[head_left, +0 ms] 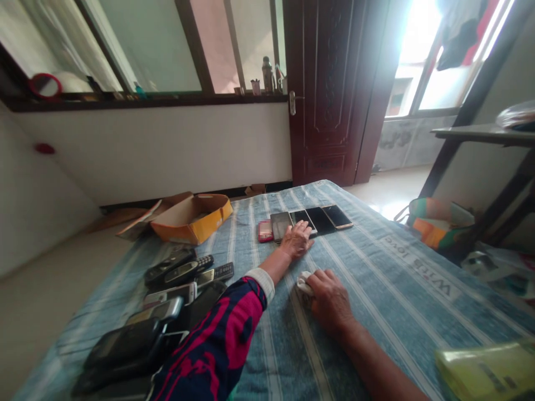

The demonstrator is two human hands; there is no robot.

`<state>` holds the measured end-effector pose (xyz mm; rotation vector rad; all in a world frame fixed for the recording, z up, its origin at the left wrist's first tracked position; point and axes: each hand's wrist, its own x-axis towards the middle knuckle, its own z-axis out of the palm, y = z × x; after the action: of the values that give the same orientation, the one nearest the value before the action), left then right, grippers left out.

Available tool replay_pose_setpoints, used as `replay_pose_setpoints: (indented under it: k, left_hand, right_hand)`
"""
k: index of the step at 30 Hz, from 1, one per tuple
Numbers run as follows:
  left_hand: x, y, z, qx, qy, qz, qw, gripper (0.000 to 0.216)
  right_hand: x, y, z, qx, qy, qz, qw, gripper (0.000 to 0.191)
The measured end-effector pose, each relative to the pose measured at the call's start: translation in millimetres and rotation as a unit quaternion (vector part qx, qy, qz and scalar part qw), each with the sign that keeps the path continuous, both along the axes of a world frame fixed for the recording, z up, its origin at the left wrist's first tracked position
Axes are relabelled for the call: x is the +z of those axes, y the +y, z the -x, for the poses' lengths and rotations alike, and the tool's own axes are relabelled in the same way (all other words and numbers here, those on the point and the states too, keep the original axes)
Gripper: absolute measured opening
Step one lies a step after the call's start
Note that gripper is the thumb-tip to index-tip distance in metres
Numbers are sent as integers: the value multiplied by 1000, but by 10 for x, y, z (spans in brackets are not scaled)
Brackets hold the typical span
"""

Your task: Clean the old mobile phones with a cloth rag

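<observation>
Phones (321,219) line the striped sheet (359,267) near a brown door (330,94); the left hand (296,241) lies spread, partly hiding one; the right hand (332,301) clutches a half-covered white cloth (305,284).

phone row (321,220): landmark | right of it: bare bedspread (376,278), passable | left: open box (213,220) blocks | near-left: handset pile (165,308) | on top: left hand (296,240) | near side: right hand (330,295), white cloth (305,283)
</observation>
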<state>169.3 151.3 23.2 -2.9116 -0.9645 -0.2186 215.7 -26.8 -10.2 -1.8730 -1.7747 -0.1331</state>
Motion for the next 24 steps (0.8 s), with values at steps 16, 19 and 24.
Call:
replay_pose_setpoints:
  k: [16,19,24]
  left_hand:
    - [-78,-1342,1326,71,-28,7,997,29]
    - [-70,-1567,1616,87,-44,8,995,29]
    - [-85,-1821,1976,130,-78,3,988,26]
  right_hand:
    - [-88,-81,-94,23,-12,10,1000,22]
    - [-98,-96,-112,22,-12,20,999,25]
    - [-133,-101,-158,28,-25,33,999,22]
